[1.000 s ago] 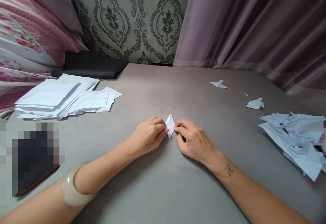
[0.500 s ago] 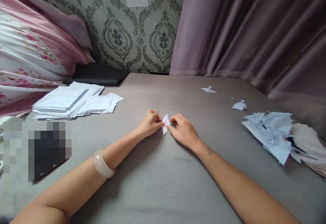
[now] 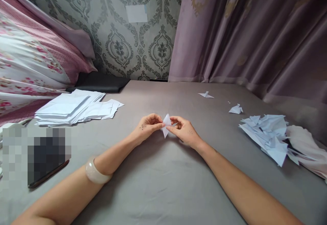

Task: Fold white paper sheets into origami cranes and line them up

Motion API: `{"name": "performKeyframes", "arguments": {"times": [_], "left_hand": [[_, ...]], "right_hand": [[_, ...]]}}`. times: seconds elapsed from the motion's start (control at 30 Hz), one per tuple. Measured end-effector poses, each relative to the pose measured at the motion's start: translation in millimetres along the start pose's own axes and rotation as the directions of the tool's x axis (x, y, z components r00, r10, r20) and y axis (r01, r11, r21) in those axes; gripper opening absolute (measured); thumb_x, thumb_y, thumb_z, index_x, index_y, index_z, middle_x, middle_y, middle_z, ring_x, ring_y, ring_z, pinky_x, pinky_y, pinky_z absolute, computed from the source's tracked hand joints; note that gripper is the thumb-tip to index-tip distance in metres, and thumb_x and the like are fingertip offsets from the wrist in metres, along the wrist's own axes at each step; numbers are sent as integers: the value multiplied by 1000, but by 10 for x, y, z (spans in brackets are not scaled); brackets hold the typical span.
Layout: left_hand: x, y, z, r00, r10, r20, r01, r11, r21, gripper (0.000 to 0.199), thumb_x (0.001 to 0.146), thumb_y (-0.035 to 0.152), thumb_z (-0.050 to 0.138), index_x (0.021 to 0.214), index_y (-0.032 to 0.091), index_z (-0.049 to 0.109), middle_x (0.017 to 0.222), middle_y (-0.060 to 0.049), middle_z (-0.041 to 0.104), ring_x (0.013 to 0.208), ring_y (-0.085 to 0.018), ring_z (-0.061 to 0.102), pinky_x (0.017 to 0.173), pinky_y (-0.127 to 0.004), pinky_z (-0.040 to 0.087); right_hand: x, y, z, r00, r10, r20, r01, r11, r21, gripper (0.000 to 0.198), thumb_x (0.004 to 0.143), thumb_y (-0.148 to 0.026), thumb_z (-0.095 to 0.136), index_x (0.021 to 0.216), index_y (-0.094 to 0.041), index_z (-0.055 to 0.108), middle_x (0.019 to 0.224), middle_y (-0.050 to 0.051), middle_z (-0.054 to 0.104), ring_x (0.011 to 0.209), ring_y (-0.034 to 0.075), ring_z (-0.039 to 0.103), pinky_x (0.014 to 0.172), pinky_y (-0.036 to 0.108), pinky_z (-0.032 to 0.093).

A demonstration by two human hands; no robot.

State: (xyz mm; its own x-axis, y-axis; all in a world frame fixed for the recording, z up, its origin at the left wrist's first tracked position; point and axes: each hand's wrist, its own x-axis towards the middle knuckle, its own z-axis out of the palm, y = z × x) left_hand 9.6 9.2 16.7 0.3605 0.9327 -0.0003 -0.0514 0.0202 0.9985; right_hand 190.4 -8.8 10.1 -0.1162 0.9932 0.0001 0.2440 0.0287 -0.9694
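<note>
Around the middle, over the grey cloth (image 3: 163, 184), the left hand (image 3: 149, 125) and right hand (image 3: 184, 129) pinch one small folded paper (image 3: 166, 120) from both sides with thumbs and fingers, perhaps so it can't wobble. To the left lies a paper stack (image 3: 63, 106); to the right, a pile of folded shapes (image 3: 268, 133), maybe kept apart so they don't mix.

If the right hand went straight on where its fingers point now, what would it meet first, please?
First the folded white paper, which the right hand pinches at one side. Beyond it, along the same line, the left hand seems to come next, though one view leaves depth unclear.
</note>
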Motion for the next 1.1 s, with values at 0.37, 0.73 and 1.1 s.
{"name": "performKeyframes", "arguments": {"times": [0.37, 0.73, 1.1], "left_hand": [[-13, -15, -61, 948, 316, 40, -296, 826, 479, 20, 83, 36, 61, 82, 16, 65, 79, -3, 65, 74, -15, 56, 68, -27, 44], [4, -109, -162, 715, 347, 607, -622, -81, 779, 24, 93, 17, 39, 85, 15, 62, 88, -8, 64, 82, -18, 54, 71, -31, 41], [-97, -68, -174, 873, 240, 424, -485, 343, 804, 19, 85, 28, 51, 90, 20, 68, 93, -6, 64, 85, -17, 59, 72, -26, 46]], "right_hand": [[-8, 7, -11, 958, -282, -52, 278, 958, -78, 18, 79, -37, 63, 80, -19, 67, 77, 2, 63, 58, 10, 50, 55, 24, 40], [-109, 75, -42, 815, -469, 340, 489, 242, -838, 25, 89, -9, 42, 88, -19, 64, 88, 5, 65, 76, 14, 57, 63, 25, 36], [-140, 47, -135, 921, -282, 267, 389, 664, -639, 21, 79, -17, 53, 91, -24, 68, 97, 0, 63, 65, 9, 54, 63, 24, 39]]}}
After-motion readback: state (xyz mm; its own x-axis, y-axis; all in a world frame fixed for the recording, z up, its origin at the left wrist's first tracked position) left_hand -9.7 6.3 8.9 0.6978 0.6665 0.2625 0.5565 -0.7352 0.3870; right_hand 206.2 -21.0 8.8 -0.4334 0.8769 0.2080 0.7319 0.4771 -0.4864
